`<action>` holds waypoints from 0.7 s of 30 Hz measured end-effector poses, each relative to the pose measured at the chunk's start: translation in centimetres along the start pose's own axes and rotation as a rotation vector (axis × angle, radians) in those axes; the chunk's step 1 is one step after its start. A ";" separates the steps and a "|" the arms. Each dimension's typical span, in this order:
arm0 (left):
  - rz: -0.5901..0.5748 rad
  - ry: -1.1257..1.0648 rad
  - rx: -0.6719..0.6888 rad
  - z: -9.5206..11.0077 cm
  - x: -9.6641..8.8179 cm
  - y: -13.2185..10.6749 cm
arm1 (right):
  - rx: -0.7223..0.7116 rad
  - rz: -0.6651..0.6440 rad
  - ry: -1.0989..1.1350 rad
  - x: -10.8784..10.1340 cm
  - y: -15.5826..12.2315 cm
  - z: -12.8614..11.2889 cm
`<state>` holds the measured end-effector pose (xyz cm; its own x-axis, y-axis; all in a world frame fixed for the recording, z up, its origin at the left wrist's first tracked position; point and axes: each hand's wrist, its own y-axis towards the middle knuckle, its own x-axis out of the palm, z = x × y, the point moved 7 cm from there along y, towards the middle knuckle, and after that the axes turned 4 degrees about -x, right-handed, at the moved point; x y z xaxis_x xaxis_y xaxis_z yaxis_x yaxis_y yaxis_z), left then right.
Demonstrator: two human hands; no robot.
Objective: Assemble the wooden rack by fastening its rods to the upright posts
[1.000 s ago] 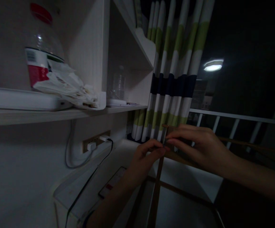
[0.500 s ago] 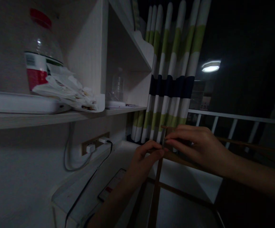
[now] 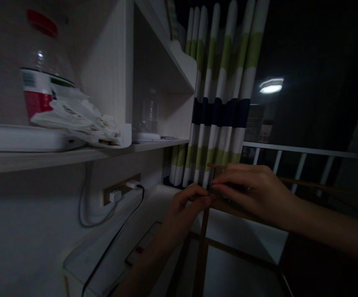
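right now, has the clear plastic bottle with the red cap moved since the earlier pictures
No. Judged against the pale upright shelf panel, the clear plastic bottle with the red cap keeps its place; both drift left as the view shifts.

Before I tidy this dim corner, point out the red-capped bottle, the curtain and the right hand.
Red-capped bottle [image 3: 43, 81]: head view, label.
Curtain [image 3: 219, 112]: head view, dark band.
Right hand [image 3: 263, 188]: head view, back.

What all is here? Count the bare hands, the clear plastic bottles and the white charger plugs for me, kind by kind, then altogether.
Bare hands: 2 (left hand, right hand)
Clear plastic bottles: 2 (nearer, red-capped bottle; farther bottle)
White charger plugs: 2 (nearer plug, farther plug)
Total: 6
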<state>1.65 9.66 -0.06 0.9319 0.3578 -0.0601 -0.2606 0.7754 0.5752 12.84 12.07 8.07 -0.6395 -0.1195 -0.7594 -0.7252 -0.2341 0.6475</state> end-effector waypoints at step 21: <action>0.032 0.015 -0.034 0.3 0.0 0.0 | 0.072 -0.406 0.303 -0.6 0.7 1.2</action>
<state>1.70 9.51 0.23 0.9193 0.3898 -0.0542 -0.2987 0.7809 0.5486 12.39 13.14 9.06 -0.2076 -0.3090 -0.9281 -0.9223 -0.2543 0.2909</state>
